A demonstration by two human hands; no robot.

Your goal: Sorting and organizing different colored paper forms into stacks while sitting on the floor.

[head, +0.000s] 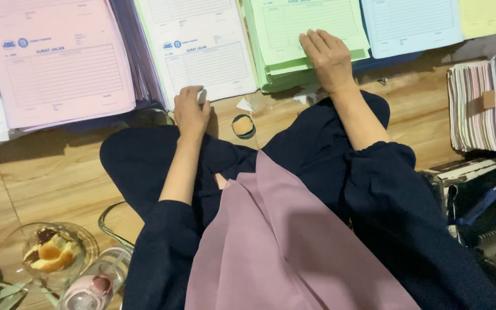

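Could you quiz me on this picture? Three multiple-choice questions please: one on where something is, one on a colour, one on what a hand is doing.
1. Where does the right hand rest?
A. on the green paper stack
B. on the glass bowl
C. on the pink paper stack

2. What colour is the stack directly left of the white paper stack?
A. yellow
B. pink
C. blue

3. How is the left hand placed?
A. raised in the air
B. gripping a bottle
C. at the lower edge of the white stack, fingers curled

Answers: 1 A, the palm lies flat on green sheets. 2 B, the pink paper stack lies there. 3 C, its fingers touch the white sheets' edge.
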